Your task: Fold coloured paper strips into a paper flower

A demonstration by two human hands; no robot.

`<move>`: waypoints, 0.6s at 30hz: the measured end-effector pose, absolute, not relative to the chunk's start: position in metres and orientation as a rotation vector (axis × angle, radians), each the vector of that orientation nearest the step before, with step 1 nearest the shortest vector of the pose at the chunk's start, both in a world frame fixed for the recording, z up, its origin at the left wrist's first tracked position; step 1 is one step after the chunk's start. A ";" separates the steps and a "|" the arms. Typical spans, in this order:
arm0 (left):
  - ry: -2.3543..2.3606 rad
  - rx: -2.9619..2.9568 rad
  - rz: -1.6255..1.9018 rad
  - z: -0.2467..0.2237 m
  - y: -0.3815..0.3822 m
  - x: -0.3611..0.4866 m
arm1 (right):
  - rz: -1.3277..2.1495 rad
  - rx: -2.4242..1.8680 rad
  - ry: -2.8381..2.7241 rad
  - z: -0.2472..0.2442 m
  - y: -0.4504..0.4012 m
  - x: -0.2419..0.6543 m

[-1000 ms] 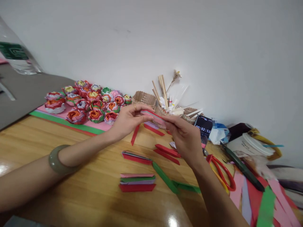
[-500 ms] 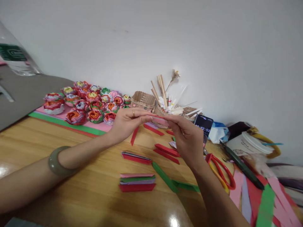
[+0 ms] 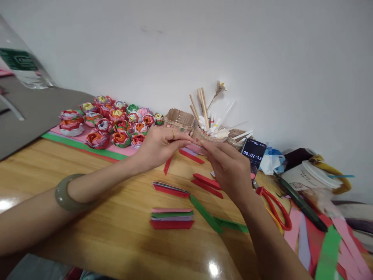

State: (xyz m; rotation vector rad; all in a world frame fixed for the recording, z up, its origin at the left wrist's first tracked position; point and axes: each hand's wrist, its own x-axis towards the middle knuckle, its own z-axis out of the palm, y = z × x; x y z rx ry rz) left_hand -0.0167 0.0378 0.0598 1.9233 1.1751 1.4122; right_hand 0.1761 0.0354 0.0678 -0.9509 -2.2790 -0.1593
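My left hand [image 3: 160, 147] and my right hand [image 3: 229, 165] pinch the two ends of a thin folded paper strip [image 3: 197, 146], seen nearly edge-on above the table. Below them lie a narrow stack of folded strips with red in front [image 3: 171, 189] and a wider stack in pink, green, lilac and red [image 3: 171, 218]. Red folded strips [image 3: 207, 186] rest beside my right hand, with green strips [image 3: 205, 214] nearer the table's front. Paper flowers [image 3: 121, 138] in several colours stand to the left of my left hand.
Baskets [image 3: 178, 118] with sticks stand against the wall. A phone [image 3: 254, 155] shows a timer. Red-handled scissors [image 3: 275, 206], a dark green pen-like tool [image 3: 301, 202], a white tub [image 3: 311, 179] and paper strips [image 3: 328, 249] lie on the right. A bottle [image 3: 25, 64] is at far left.
The view has shifted slightly, so the table items appear a little farther right and higher. Both hands keep their pinch on the strip, which now looks thinner and more edge-on.
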 end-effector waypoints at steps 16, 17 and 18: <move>0.917 2.725 0.601 0.004 -0.015 -0.049 | 0.226 -1.174 -2.278 0.038 0.010 0.201; 0.915 2.756 0.599 0.001 -0.015 -0.048 | 0.262 -1.178 -2.274 0.036 0.010 0.199; 0.910 2.774 0.610 -0.002 -0.014 -0.048 | 0.292 -1.180 -2.274 0.034 0.010 0.197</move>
